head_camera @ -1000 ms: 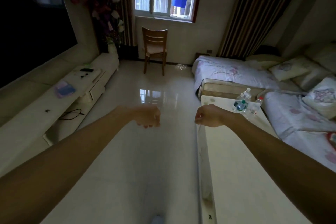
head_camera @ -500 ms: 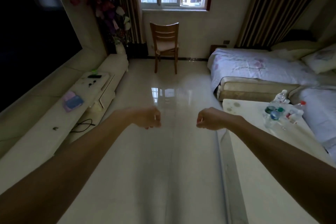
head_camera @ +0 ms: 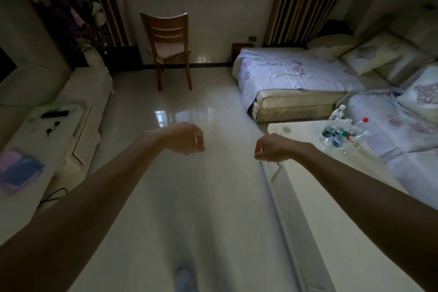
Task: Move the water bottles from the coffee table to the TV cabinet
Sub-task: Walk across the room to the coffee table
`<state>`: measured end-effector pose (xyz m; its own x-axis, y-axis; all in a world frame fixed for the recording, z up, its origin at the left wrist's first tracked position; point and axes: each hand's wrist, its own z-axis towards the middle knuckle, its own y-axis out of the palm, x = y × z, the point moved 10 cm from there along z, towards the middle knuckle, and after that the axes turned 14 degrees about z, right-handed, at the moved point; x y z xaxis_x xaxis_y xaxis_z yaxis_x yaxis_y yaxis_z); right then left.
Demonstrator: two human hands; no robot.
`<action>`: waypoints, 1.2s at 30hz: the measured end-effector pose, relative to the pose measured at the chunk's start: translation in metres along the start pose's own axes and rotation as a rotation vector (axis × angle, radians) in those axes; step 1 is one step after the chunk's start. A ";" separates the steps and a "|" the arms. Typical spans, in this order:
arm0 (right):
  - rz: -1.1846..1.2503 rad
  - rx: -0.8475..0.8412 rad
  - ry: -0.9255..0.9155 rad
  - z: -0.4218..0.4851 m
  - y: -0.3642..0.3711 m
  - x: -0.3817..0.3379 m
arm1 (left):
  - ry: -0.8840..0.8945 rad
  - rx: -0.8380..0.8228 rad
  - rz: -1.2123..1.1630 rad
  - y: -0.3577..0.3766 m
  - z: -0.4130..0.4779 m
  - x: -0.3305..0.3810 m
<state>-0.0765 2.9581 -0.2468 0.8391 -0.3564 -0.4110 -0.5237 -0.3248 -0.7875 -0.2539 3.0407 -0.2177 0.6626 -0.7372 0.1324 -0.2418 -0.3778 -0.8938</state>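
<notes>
Several clear water bottles [head_camera: 341, 131] with green, blue and red caps are clustered at the far end of the white coffee table [head_camera: 331, 197] on the right. The long white TV cabinet [head_camera: 59, 140] runs along the left wall. My left hand [head_camera: 184, 138] is held out over the floor with its fingers curled in, holding nothing. My right hand [head_camera: 271, 148] hovers at the coffee table's near left edge, also curled shut and empty, well short of the bottles.
A purple and blue pad [head_camera: 19, 170], a black remote [head_camera: 55, 114] and small dark items lie on the cabinet. A wooden chair [head_camera: 169, 47] stands under the window. A sofa [head_camera: 308, 83] with a floral cover and cushions borders the table. Glossy floor runs between.
The view has moved forward and turned right, so the bottles and chair look closer. Both hands stay held out in front with fingers curled.
</notes>
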 end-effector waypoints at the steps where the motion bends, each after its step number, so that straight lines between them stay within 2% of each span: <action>1: -0.007 -0.008 0.012 0.001 0.002 0.004 | 0.003 -0.007 0.017 0.005 0.005 -0.001; 6: 0.044 0.046 0.074 0.042 -0.015 0.005 | 0.047 0.016 0.123 -0.020 0.057 -0.035; 11: 0.069 0.041 0.157 0.076 -0.025 0.019 | 0.176 -0.087 0.147 -0.022 0.108 -0.019; 16: 0.107 0.056 0.217 0.106 -0.050 0.054 | 0.263 -0.119 0.174 -0.036 0.175 -0.001; 26: 0.275 0.173 0.319 0.170 -0.145 0.179 | 0.344 -0.209 0.287 -0.098 0.330 0.060; 31: 0.386 0.239 0.378 0.186 -0.184 0.254 | 0.381 -0.101 0.340 -0.132 0.408 0.107; 36: 0.490 0.208 0.490 0.188 -0.181 0.320 | 0.439 -0.279 0.332 -0.118 0.471 0.153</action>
<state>0.3143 3.0671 -0.3223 0.3267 -0.7862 -0.5246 -0.7435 0.1290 -0.6562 0.2098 3.2364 -0.2943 0.1808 -0.9800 0.0836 -0.6008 -0.1773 -0.7795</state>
